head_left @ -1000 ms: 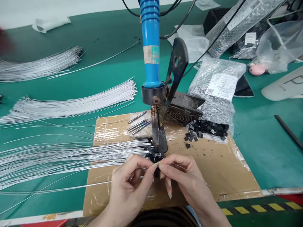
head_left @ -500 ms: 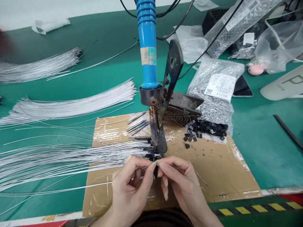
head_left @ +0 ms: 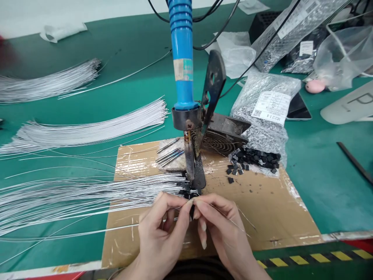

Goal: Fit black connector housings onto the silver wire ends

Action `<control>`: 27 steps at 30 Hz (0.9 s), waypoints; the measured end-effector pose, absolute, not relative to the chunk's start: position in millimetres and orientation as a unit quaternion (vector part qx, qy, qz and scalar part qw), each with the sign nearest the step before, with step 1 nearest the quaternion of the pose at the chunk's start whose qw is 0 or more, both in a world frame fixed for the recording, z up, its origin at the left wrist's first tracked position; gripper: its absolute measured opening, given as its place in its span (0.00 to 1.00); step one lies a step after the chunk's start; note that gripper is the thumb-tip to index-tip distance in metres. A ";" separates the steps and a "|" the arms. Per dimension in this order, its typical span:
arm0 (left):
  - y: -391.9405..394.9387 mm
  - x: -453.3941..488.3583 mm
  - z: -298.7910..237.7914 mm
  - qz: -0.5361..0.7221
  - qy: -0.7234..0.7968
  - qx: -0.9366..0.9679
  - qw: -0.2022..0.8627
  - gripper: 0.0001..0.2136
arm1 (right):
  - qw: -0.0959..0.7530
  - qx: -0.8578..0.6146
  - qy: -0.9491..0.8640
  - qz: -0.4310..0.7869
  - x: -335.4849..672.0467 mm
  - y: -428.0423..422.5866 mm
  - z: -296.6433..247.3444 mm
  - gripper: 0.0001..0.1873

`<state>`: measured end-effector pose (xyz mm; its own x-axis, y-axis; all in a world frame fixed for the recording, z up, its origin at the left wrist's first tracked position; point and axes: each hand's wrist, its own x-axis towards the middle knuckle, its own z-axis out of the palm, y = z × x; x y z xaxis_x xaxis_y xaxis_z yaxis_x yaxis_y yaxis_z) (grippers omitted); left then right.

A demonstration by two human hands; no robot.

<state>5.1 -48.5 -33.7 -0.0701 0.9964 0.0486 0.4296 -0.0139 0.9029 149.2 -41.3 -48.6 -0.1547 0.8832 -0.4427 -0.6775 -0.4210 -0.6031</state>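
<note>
My left hand (head_left: 161,229) and my right hand (head_left: 229,229) meet below the tip of an upright soldering iron (head_left: 183,66), thumbs and fingertips pinched together. A thin grey wire (head_left: 125,227) runs leftward from my left hand. Fine wire ends (head_left: 247,218) stick out beyond my right hand, whose fingers are closed on thin wire. My fingertips hide the exact spot where the wires come together. Just beyond them lies a bundle of grey wires (head_left: 140,186), with small black pieces (head_left: 185,187) at its right ends, under the iron's tip.
Cardboard (head_left: 262,206) covers the bench front. A metal stand (head_left: 214,81) clamps the iron beside a dark coil (head_left: 223,140). Loose black pieces (head_left: 256,158) spill from a labelled plastic bag (head_left: 268,105). More wire bundles (head_left: 96,130) lie left; a pale cup (head_left: 349,103) lies right.
Almost nothing differs. My right hand has shifted very slightly, and the fine wire ends beside it have moved a little; both hands stay pinched at the same spot.
</note>
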 end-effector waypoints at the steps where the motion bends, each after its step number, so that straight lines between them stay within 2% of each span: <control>1: -48.9 5.8 -33.9 0.409 0.612 0.581 0.348 0.05 | 0.525 -0.387 -0.129 0.747 147.9 -42.0 -48.5 0.10; 8: -49.0 8.9 -32.4 0.410 0.630 0.550 0.363 0.05 | 0.528 -0.376 -0.128 0.751 142.2 -46.2 -52.0 0.08; 10: -47.3 9.4 -30.4 0.416 0.645 0.520 0.375 0.05 | 0.527 -0.367 -0.152 0.751 150.6 -47.4 -53.8 0.17; 12: -44.9 9.6 -27.8 0.419 0.654 0.496 0.389 0.05 | 0.538 -0.384 -0.201 0.723 166.9 -47.9 -55.0 0.32; 14: -42.5 9.7 -24.8 0.417 0.658 0.479 0.404 0.05 | 0.558 -0.465 -0.290 0.623 187.9 -46.5 -55.8 0.39; 15: -41.4 9.8 -23.2 0.415 0.659 0.473 0.412 0.05 | 0.563 -0.512 -0.348 0.548 198.3 -44.7 -56.1 0.36; 16: -40.6 10.1 -21.7 0.413 0.661 0.466 0.419 0.04 | 0.547 -0.589 -0.387 0.453 207.6 -42.3 -56.7 0.29; 18: -39.6 11.1 -18.8 0.410 0.666 0.454 0.427 0.03 | 0.464 -0.683 -0.486 0.287 221.1 -35.8 -59.3 0.15; 20: -39.2 12.2 -16.7 0.409 0.669 0.448 0.430 0.03 | 0.403 -0.707 -0.552 0.180 227.1 -29.0 -64.0 0.12; 23: -39.3 12.5 -15.0 0.411 0.666 0.448 0.432 0.03 | 0.337 -0.714 -0.606 0.094 227.1 -22.8 -71.5 0.12; 27: -39.2 10.7 -14.7 0.413 0.663 0.450 0.432 0.03 | 0.307 -0.695 -0.646 0.072 226.0 -23.0 -74.3 0.06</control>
